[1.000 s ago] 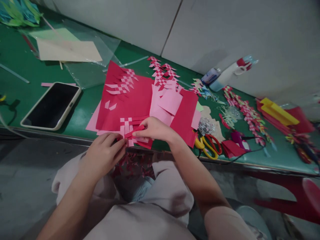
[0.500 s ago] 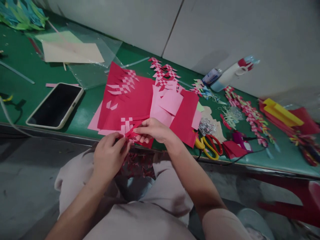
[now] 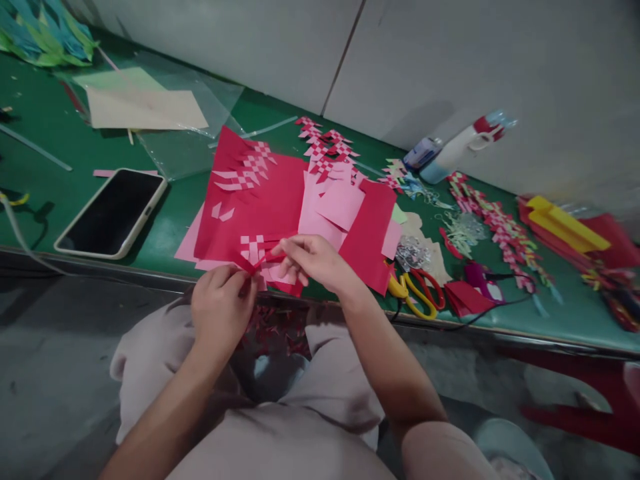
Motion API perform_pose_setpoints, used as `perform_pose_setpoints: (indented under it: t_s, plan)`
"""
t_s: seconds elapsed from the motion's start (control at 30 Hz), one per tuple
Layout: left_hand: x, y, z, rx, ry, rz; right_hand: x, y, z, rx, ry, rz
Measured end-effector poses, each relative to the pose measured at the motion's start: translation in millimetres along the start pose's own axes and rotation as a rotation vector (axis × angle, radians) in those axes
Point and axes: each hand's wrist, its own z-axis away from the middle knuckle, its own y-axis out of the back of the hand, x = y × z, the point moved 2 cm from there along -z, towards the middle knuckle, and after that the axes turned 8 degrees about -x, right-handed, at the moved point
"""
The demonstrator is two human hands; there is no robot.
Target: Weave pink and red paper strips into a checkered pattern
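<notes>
Between my two hands, near the bench's front edge, stretches a red paper strip (image 3: pixel 261 261). My left hand (image 3: pixel 223 300) is closed on the strip's lower left end, its fingertips pinched together. Thumb and forefinger of my right hand (image 3: pixel 311 261) pinch the strip's other end, while the remaining fingers hang loosely curled. Just behind lies a small pink-and-red woven paper piece (image 3: pixel 253 247), partly covered by the strip. Under it is a large red paper sheet (image 3: pixel 255 217), which carries a row of finished checkered woven pieces (image 3: pixel 253 165).
Left of the papers lies a phone (image 3: pixel 113 212). Yellow-handled scissors (image 3: pixel 420 297) rest at the front edge, right of my right hand. A spray bottle (image 3: pixel 465 150) stands by the wall. Checkered paper chains (image 3: pixel 493 220) lie further right. Paper scraps (image 3: pixel 275 330) litter the space below.
My right hand has shifted slightly right, and the red strip now runs more openly between both hands. My left hand has moved a little, still pinching.
</notes>
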Motion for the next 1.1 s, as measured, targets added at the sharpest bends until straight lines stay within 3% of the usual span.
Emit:
perform_pose_setpoints:
  t_s: [0.13,0.27,0.37,0.53,0.87,1.1]
  plan:
    - [-1,0.8,0,-0.008,-0.007,0.009,15,0,24,0.202,0.172,0.429]
    - [-2,-1.0,1,-0.004,0.002,0.009,26,-21,33,0.146,0.235,0.828]
    - [-3,-1.6,1,-0.003,0.001,0.017,31,-30,31,0.154,0.266,0.986]
    - [-2,0.3,0,0.000,-0.014,0.018,33,-29,25,0.168,0.258,1.041]
    - [-3,0.5,0,-0.024,-0.007,0.020,24,-35,19,0.060,0.240,1.286]
    - [-1,4.0,-1,-0.006,-0.017,0.011,20,-30,17,0.047,0.320,1.244]
